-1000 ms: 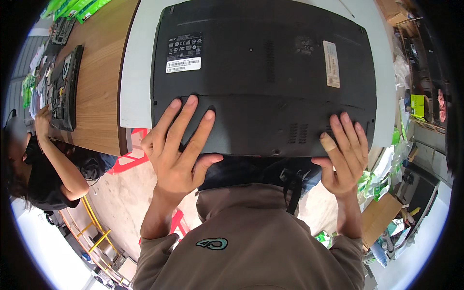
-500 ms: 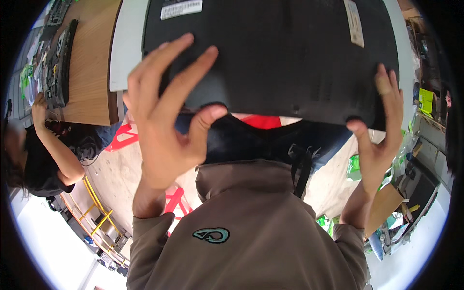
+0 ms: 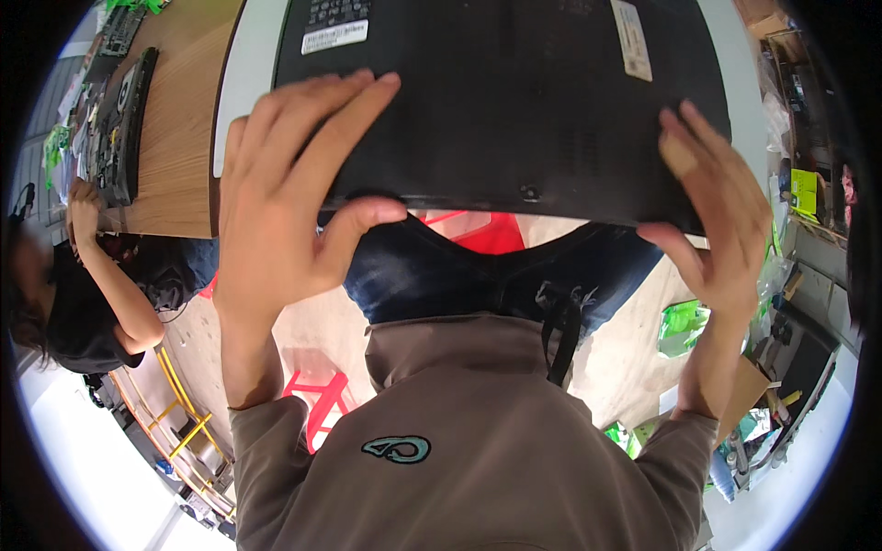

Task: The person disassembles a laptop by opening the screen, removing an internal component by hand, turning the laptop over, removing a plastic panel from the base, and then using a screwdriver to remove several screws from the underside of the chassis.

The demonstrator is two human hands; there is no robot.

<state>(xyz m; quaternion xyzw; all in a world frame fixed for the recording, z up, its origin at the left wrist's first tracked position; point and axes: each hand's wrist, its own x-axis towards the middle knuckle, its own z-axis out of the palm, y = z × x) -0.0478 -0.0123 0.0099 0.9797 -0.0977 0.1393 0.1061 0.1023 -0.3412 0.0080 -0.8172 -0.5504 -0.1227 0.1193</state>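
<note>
1. Black laptop, underside up, two pale labels on its base. Its near edge projects past the near edge of the white mat on the wooden table and stands over the person's lap.

2. Left hand: fingers spread flat across the laptop's base at its near left corner, thumb hooked under the near edge; it grips the laptop.

3. Right hand: fingers lie up the base at the near right corner, thumb curled toward the underside of the edge; it grips that corner, though the exact thumb contact is hard to make out at this angle.

4. Below the laptop: dark blue jeans, a brown sweatshirt with a small teal emblem, and a red stool showing between the legs.

5. Far left edge of the table: a second dark device, dismantled, with green circuit boards beside it. Another person's hand rests at that edge; that person sits at the left in a dark top.

6. Containers: a cardboard box stands on the floor at the right, with green plastic bags near it; the box's contents cannot be made out.
</note>
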